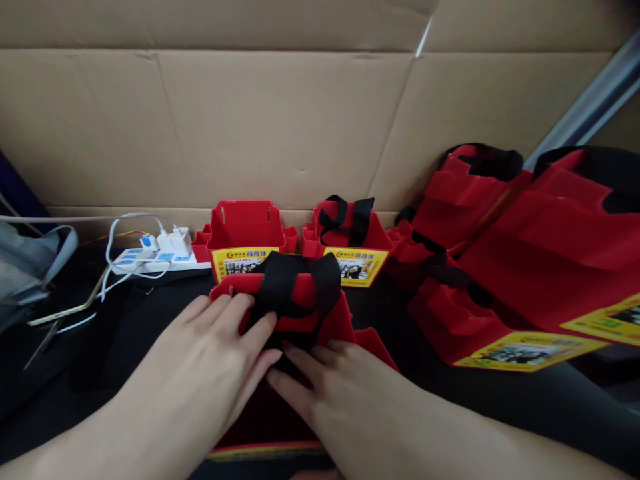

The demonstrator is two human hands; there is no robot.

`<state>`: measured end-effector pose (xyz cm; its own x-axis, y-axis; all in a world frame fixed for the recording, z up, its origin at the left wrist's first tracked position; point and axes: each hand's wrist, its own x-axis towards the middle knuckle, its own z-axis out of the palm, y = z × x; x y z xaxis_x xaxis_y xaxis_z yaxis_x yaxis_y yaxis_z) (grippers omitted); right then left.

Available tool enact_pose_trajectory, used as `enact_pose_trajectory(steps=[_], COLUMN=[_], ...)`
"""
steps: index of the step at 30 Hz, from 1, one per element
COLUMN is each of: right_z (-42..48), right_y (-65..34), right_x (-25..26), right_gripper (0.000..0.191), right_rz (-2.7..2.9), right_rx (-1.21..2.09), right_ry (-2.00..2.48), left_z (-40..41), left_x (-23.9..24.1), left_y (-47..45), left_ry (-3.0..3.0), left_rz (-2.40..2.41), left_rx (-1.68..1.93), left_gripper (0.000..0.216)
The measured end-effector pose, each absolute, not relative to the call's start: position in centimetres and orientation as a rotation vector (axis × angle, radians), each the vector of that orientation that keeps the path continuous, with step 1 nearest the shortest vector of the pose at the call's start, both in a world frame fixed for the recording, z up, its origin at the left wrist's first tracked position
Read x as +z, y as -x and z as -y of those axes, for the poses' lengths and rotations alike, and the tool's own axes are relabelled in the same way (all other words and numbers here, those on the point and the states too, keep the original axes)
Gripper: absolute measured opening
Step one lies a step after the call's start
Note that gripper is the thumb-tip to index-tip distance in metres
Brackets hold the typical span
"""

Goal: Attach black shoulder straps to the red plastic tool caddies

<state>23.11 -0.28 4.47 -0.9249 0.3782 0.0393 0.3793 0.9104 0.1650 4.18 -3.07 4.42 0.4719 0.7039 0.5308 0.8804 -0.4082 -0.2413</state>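
Note:
A red plastic box (pixel 342 321) with side pockets stands right in front of me, its yellow-edged front (pixel 265 453) toward me. A black webbing strap (pixel 280 280) loops over its back wall and runs down inside. My left hand (pixel 215 353) is closed at the back wall's left side, fingers bent over the rim, thumb and index finger at the strap. Inside the box my right hand (pixel 335 387) is closed, its fingertips at the dark strap near my left thumb. The strap's end between the fingers is mostly hidden.
Behind stand a strapless red box (pixel 245 223) and a red box with a strap (pixel 345 227), both yellow-labelled. More red boxes (pixel 550 247) are stacked at right. A white power strip (pixel 165 262) with cables lies left, before a cardboard wall (pixel 280 127). A black surface (pixel 125 333) lies underneath.

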Motion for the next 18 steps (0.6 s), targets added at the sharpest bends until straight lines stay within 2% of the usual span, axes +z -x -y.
enact_pose_trajectory(steps=[4, 9, 13, 18], right_z=[0.1, -1.7, -3.4, -4.0], right_y=[-21.9, -21.2, -21.9, -24.1], right_x=[4.5, 4.3, 3.5, 0.8], right_gripper=[0.068, 0.046, 0.039, 0.031], right_rz=[3.202, 3.166, 2.969, 2.496], right_rx=[-0.147, -0.186, -0.28, -0.394], right_ry=[0.651, 0.802, 0.697, 0.478], left_z=[2.3, 0.2, -0.8, -0.1], left_x=[4.0, 3.9, 4.2, 3.1], left_y=[-4.2, -3.2, -2.9, -0.7], left_ry=[2.371, 2.563, 2.668, 2.571], left_rz=[1.335, 1.388, 1.379, 1.241], left_rx=[-0.431, -0.314, -0.346, -0.613], left_gripper=[0.034, 0.041, 0.041, 0.026])
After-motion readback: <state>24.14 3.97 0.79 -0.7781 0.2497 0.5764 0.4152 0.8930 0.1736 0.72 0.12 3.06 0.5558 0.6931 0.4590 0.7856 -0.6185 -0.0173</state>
